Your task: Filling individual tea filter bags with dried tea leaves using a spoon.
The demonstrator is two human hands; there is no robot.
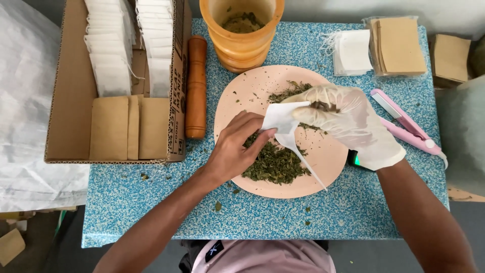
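Head view: bare left hand (233, 151) pinching the edge of a small white bag (281, 119) over the plate (237, 91), holding its mouth toward the right hand (348, 124). Right hand in a thin translucent glove, fingers closed on a pinch of dark leaf at the bag's opening. Bag's string trailing down across the plate. Judged midway through filling this 1 bag: a loose heap of crumbly dried green leaves (275, 164) left on the round, smooth pink plate. In the cardboard box (70, 91) at left, 2 rows of white bags (108, 50) and flat brown sachets (129, 127), seemingly finished. More sachets (399, 45) at upper right. Wooden pestle (196, 86), ridged orange mortar (242, 45), pink sealer (404, 124) on the speckled blue table (151, 202).
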